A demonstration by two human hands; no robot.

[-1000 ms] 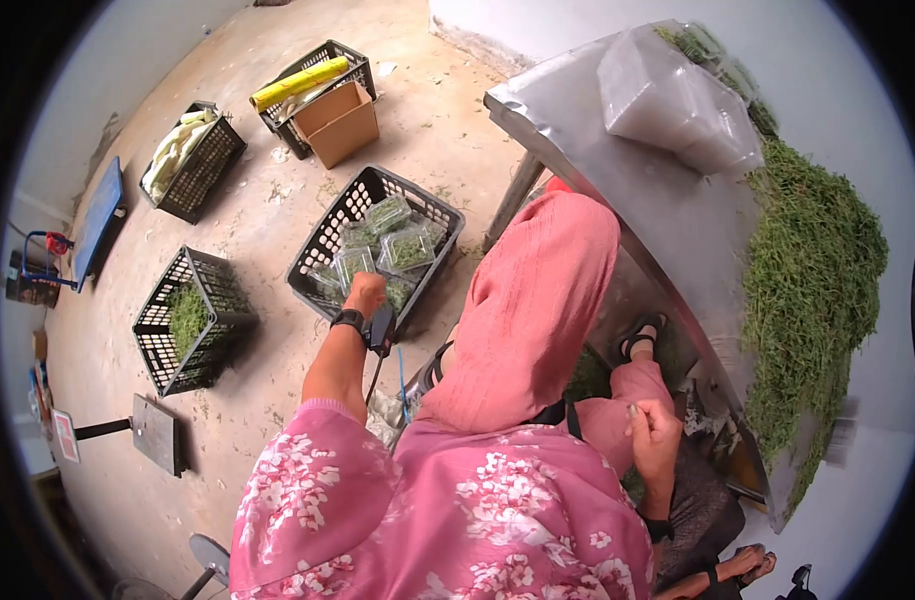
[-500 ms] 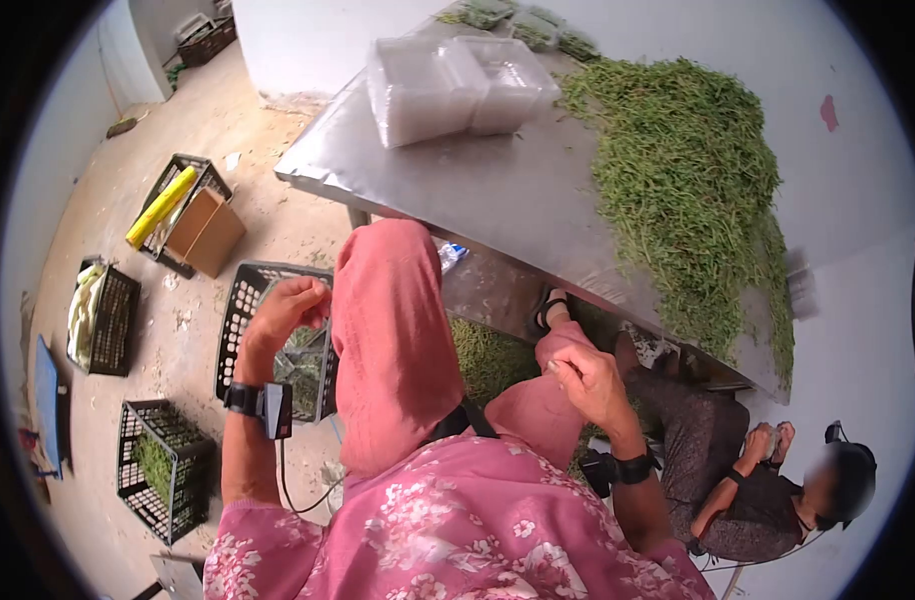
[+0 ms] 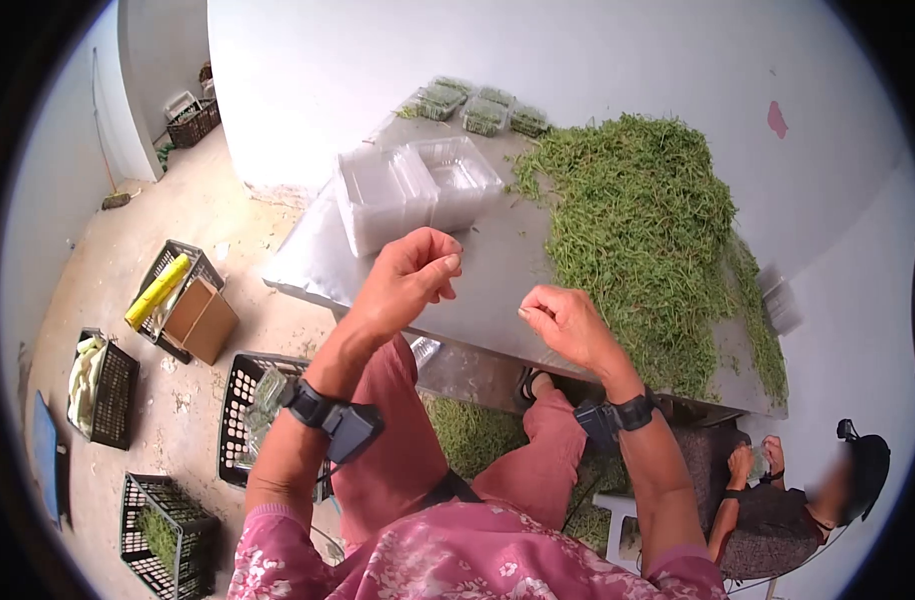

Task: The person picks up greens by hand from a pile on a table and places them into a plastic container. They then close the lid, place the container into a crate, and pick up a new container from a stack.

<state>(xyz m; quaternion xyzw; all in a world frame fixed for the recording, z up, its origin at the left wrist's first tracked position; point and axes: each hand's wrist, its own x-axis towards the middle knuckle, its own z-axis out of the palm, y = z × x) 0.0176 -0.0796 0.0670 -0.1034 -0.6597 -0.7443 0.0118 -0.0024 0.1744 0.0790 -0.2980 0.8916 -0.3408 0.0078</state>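
Note:
My left hand (image 3: 410,282) hovers over the near edge of the metal table (image 3: 498,265), just in front of a stack of clear plastic clamshell boxes (image 3: 388,195). Its fingers are curled in and nothing shows in them. My right hand (image 3: 570,325) is held above the same edge, left of the big heap of green leafy stems (image 3: 643,240). Its fingers are also bent closed, with nothing visible between them. Several clear boxes packed with greens (image 3: 485,115) stand at the table's far end by the wall.
Below left, a black crate (image 3: 236,395) holds clear boxes with greens. More crates stand on the floor, one with a yellow roll (image 3: 158,290) and a cardboard box (image 3: 200,318). Greens (image 3: 473,435) lie under the table. At lower right a co-worker (image 3: 778,530) sits holding a clear box.
Both my hands have risen from beside and over my knees to above the table edge. My view has tilted up, showing more of the far boxes.

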